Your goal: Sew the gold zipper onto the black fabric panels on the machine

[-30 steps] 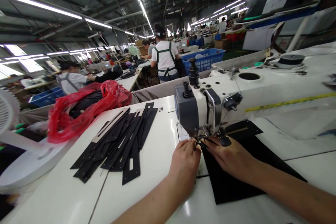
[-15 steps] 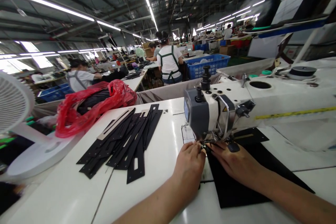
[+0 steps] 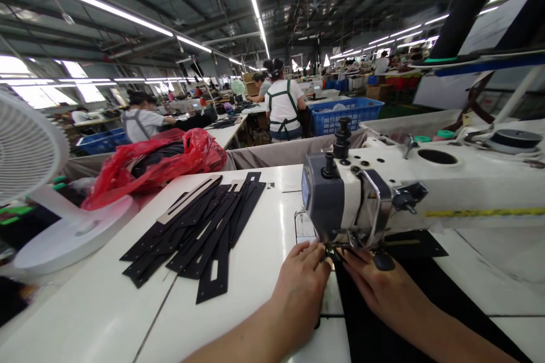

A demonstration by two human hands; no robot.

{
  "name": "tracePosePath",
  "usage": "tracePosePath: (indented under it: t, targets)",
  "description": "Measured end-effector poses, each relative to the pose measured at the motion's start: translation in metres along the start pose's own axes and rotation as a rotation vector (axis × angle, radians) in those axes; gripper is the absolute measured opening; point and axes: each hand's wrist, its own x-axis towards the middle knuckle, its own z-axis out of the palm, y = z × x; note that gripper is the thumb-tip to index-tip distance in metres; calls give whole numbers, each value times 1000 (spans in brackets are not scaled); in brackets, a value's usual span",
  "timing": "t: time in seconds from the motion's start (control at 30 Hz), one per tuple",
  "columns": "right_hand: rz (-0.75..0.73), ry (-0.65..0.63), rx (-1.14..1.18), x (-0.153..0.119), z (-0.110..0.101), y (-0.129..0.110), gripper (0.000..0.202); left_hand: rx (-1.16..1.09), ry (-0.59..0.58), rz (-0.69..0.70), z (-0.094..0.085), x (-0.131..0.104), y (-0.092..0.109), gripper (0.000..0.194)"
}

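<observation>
- Now, as before, both hands meet beneath the needle end of the machine; the left hand (image 3: 303, 281) has its fingers bunched, and whether they pinch anything I cannot tell.
- The right hand (image 3: 374, 286) lies on the black cloth (image 3: 366, 337), fingertips hidden under the machine, so its grip cannot be told.
- The cloth's near edge, visible half a second ago, now runs out of the bottom of the picture.
- The cloth looks flat, plain and dark, spreading under the right hand and forearm, just right of the left hand.
- A black strip (image 3: 426, 244) with a pale slot lies at its far end.
- Beyond the fingers stands the sewing machine (image 3: 326, 201).
- Well left, slotted strips (image 3: 198, 232) lie heaped.
</observation>
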Motion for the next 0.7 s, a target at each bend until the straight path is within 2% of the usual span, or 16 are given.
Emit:
tracePosePath:
  t: [0.27, 0.4, 0.5, 0.6, 0.7]
  targets:
    - [10, -1, -20, -1, 3, -1, 26, 8, -46, -24, -2, 1, 1, 14]
    - [46, -45, -111, 1, 5, 0, 25, -70, 19, -72, -3, 3, -1, 15]
    - [49, -71, -177, -7, 6, -1, 33, -148, 59, -134, -8, 2, -2, 17]
    - [60, -38, -264, -31, -2, -13, 48, -314, 61, -295, -19, -7, 7, 18]
    - [92, -46, -319, -65, -19, -35, 59, -745, 10, -651, -34, -20, 29, 17]
